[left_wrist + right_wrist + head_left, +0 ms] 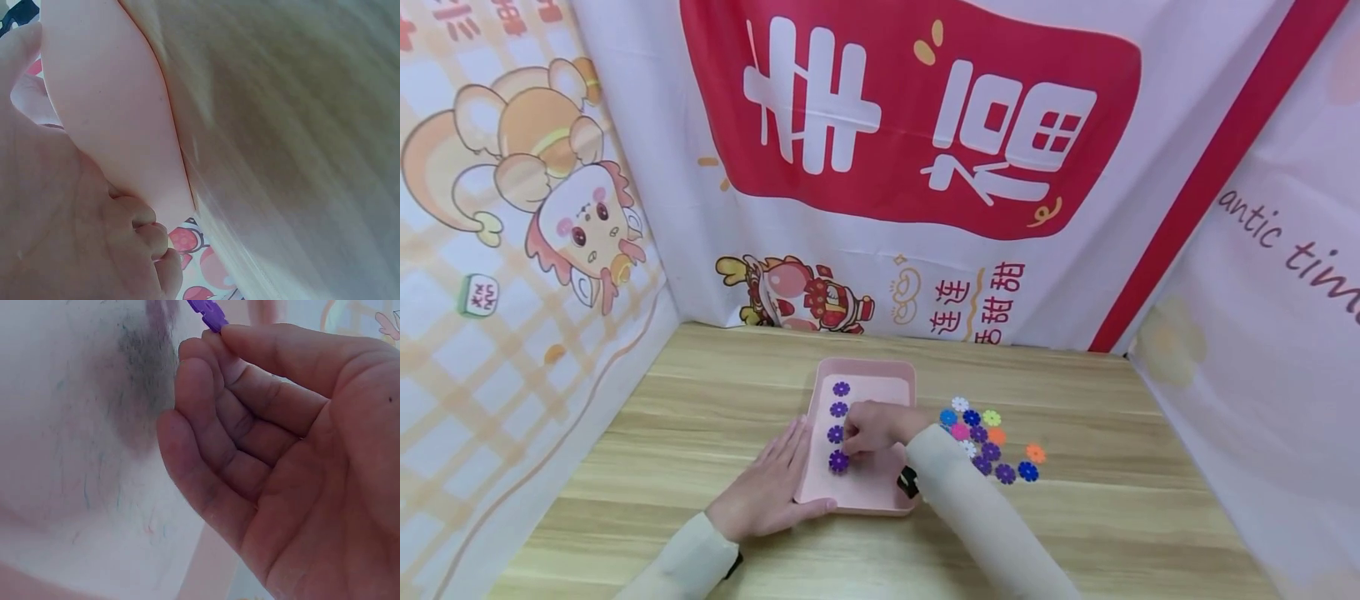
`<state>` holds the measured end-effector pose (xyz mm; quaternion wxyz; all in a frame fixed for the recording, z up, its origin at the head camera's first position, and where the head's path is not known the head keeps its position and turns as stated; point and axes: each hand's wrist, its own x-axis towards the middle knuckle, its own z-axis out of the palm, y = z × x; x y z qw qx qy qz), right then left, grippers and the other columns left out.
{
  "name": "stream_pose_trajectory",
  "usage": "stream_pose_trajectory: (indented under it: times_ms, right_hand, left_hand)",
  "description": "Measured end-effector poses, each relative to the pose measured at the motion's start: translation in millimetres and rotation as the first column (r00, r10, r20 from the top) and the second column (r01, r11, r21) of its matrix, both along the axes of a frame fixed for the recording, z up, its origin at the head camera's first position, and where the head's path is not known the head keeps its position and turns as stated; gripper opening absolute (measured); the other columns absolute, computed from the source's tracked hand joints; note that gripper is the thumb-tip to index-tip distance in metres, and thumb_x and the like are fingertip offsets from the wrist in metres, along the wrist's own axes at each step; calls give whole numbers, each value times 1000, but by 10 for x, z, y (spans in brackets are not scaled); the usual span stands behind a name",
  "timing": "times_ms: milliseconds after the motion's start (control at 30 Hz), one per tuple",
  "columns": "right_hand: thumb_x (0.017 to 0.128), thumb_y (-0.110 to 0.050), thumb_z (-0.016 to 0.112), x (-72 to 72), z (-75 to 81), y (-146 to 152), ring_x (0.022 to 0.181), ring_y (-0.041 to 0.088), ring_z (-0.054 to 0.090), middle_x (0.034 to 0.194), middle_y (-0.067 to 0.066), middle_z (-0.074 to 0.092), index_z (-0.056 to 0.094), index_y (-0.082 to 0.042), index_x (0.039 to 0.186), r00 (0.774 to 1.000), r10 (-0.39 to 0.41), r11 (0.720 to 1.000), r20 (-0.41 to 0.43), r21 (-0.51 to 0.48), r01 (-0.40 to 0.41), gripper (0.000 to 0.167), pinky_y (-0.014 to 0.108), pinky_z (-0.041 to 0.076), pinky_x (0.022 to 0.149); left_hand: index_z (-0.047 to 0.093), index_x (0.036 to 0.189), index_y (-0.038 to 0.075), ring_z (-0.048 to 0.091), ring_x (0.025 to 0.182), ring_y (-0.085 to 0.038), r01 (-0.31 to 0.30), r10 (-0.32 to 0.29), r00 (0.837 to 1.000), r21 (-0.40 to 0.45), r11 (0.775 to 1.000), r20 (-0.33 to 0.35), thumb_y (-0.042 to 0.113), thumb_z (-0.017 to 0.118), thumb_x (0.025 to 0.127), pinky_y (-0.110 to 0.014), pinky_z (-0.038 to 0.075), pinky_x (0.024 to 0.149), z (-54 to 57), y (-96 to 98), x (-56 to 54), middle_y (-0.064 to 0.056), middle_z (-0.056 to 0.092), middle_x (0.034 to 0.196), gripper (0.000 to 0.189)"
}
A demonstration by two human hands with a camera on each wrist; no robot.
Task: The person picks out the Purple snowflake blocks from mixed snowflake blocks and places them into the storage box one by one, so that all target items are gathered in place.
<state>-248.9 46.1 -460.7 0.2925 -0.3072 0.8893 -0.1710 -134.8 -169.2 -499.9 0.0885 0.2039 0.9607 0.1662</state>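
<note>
Left hand, fingers straight, lies against the left edge of the tray, likely steadying it; right hand pinches a purple flower near the near-left corner.

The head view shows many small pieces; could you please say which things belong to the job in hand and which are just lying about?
Likely in the job:
pink tray
purple row inside it
purple piece pinched by the right hand
perhaps the loose purple pieces

Apparently just lying about:
white pieces
orange pieces
pink piece
blue pieces
yellow-green piece
</note>
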Motion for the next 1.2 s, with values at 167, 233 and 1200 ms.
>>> stream_pose_trajectory:
  times_ms: [167, 233, 1200]
  right_hand:
    - [104, -27, 68, 13, -45, -43, 73, 10, 64, 84, 1, 76, 75, -18, 86, 999, -32, 999, 22, 10, 32, 21, 19, 52, 67]
    - [104, -27, 69, 22, -61, -48, 73, 10, 64, 84, 1, 76, 75, -18, 86, 999, -41, 999, 21, 15, 41, 21, 19, 53, 67]
    - [99, -19, 75, 46, 497, 1141, 93, 7, 70, 105, -1, 78, 78, -9, 117, 982, -67, 994, -175, -94, 51, 21, 29, 62, 90]
  left_hand:
    - [14, 167, -3, 11, 165, -41, -2, 2, 1000, -1, 1000, 7, 77, 54, 96, -61, 21, 133, 0, 11, 2, -22, 6, 177, 115]
    - [13, 167, -3, 11, 166, -40, -4, 4, 1000, 1, 1000, 13, 78, 54, 95, -61, 21, 133, 0, 16, 5, -22, 6, 178, 115]
    - [10, 168, -1, 8, 166, -41, -17, 18, 999, -13, 1000, 30, 82, 52, 93, -61, 18, 133, 11, 2, -19, -20, 3, 178, 120]
